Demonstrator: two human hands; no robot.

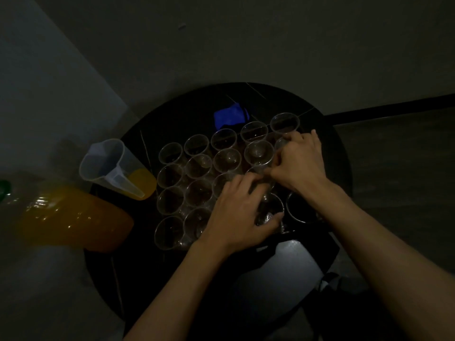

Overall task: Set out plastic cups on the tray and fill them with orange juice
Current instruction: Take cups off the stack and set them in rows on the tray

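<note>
Several clear plastic cups [198,166] stand in rows on a dark tray [285,236] on the round black table [152,267]; all look empty. My left hand [236,212] grips a clear cup [269,212] near the tray's front, thumb on its side. Just beyond it, my right hand [300,159] pinches the side of another cup [258,153] in the second row. A clear measuring jug [110,166] with a little orange juice stands left of the tray. An orange juice bottle [71,217] with a green cap is at the far left.
A blue cloth or pouch [230,116] lies on the table behind the cups. One more cup [300,207] stands at the tray's right, under my right forearm. The room is very dim; a wall corner rises at the left, and dark floor surrounds the table.
</note>
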